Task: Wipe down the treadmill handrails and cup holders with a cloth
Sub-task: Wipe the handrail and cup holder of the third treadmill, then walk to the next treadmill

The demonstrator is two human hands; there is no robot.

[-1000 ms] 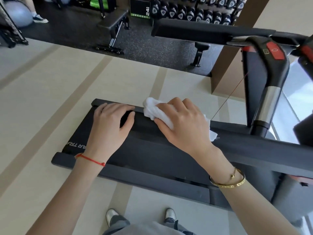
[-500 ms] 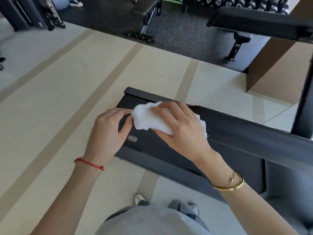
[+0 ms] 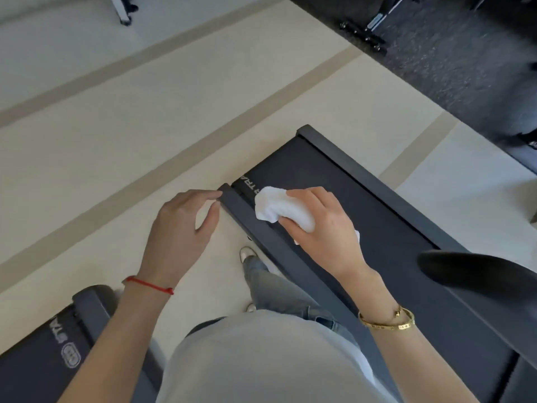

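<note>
A bunched white cloth [image 3: 279, 207] is gripped in my right hand [image 3: 322, 228], held in the air above the near side rail [image 3: 261, 231] of the black treadmill deck [image 3: 348, 193]. My left hand [image 3: 180, 225] hovers to the left with fingers loosely apart and nothing in it, its fingertips near the rail's rear corner. The rounded black end of a handrail [image 3: 476, 274] juts in from the right, apart from both hands. No cup holder is in view.
A second treadmill's deck [image 3: 49, 353] lies at the bottom left. My legs and shoes [image 3: 247, 254] stand on the beige striped floor between the two machines. Dark rubber flooring with a bench base [image 3: 366, 39] lies at the top right.
The view has swung down and left, so the handrail now sits at the right, off both hands. My left hand has come off the handrail and opened; my right still grips the cloth.
</note>
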